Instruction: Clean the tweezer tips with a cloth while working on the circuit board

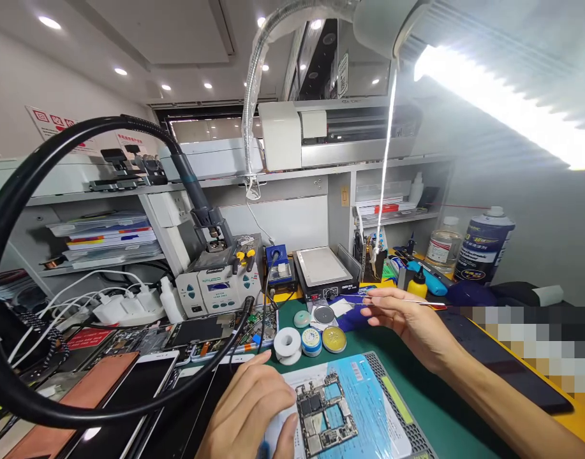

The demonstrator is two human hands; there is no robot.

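Observation:
A phone circuit board (325, 413) lies on a blue and white sheet (378, 408) at the bottom centre. Just left of the board is my left hand (254, 405), fingers bent and somewhat apart, resting by the sheet's edge; nothing shows in it. My right hand (407, 319) is raised beyond the sheet, its fingers pinched on a thin metal tool (416, 301) whose tip points left, near the black heating plate unit (325, 271). Between the hands stand a white spool (287, 344), a blue-rimmed tin (312, 341) and a yellow tin (334, 339).
A thick black hose (0, 268) loops across the left side, over several phones (139, 395). The soldering station (220, 287) stands at the back. A bright lamp (503, 95) hangs above right. At the right are a spray can (484, 245) and a dark phone panel (503, 357).

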